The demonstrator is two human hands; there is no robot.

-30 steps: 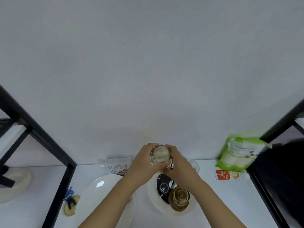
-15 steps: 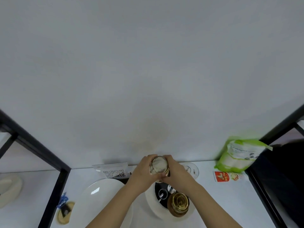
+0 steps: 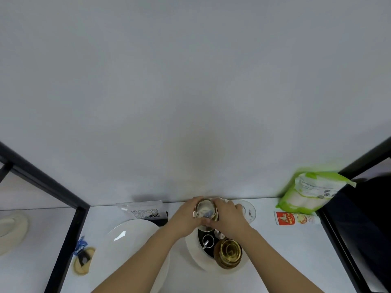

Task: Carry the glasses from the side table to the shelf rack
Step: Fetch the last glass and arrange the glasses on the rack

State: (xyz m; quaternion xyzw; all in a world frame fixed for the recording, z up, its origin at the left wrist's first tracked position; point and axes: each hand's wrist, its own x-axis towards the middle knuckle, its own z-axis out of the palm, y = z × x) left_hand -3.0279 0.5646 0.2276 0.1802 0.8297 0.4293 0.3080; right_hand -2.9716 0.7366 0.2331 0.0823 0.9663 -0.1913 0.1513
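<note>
A clear drinking glass [image 3: 205,210] is seen from above, low over the back of the white shelf [image 3: 275,250] near the wall. My left hand [image 3: 186,218] wraps its left side and my right hand [image 3: 229,218] its right side. Both hands grip it together. A second clear glass [image 3: 248,211] stands just right of my right hand, by the wall. The base of the held glass is hidden by my fingers, so I cannot tell whether it touches the shelf.
A white plate [image 3: 131,240] lies left of my arms. Below my hands a white dish [image 3: 196,256] holds a black tray and a gold-brown jar [image 3: 229,253]. A green bag [image 3: 311,193] and a red packet [image 3: 294,217] sit right. Black rack posts [image 3: 69,235] frame both sides.
My hands and the glass between them have moved down and farther back toward the wall. The view has shifted slightly, showing the second glass at the right.
</note>
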